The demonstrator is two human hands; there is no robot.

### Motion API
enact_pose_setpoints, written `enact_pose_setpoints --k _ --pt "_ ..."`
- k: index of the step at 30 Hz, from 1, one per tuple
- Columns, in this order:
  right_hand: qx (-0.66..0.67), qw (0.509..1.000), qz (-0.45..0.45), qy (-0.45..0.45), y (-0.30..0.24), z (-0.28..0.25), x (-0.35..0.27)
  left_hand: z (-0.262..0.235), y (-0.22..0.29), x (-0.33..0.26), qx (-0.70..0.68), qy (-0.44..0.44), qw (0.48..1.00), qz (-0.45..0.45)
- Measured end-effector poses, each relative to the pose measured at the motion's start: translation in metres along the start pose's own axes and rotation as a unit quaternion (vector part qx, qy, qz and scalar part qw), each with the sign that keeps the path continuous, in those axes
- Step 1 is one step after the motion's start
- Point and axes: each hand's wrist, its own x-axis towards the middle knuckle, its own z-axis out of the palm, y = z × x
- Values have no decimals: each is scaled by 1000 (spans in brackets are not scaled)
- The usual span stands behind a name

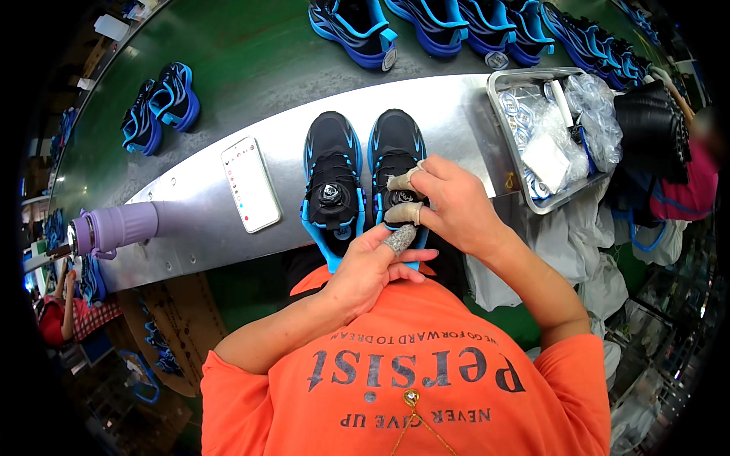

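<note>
Two black sneakers with blue trim and a round dial on the tongue lie side by side on the metal bench edge, toes pointing away. My right hand (460, 201) is closed over the right sneaker (396, 137). Two of its fingers, in beige finger cots, sit on either side of the dial (399, 197). My left hand (369, 266), with a grey cot on one finger, is closed at the same sneaker's heel opening, which it partly hides. Untouched, the left sneaker (332, 144) shows its dial on top.
A white phone (251, 185) and a purple flask (122, 228) are to the left on the metal. At right stands a metal tray (536, 204) of round tags and plastic bags. More sneakers (353, 34) line the green belt (258, 61) beyond. People sit at both sides.
</note>
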Motion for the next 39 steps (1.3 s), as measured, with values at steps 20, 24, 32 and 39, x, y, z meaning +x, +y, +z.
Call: enact_pose_setpoints --k 20,24,32,39 --pt "68 996 -27 55 0 8 -4 8 25 -20 289 -11 957 34" --pt "76 995 -51 48 8 5 6 -4 57 -34 612 168 628 451" --pt "100 993 -55 25 8 4 75 -38 75 -15 562 58 762 316" --pt "31 995 -70 -65 29 69 138 -47 83 -6 559 15 767 314"
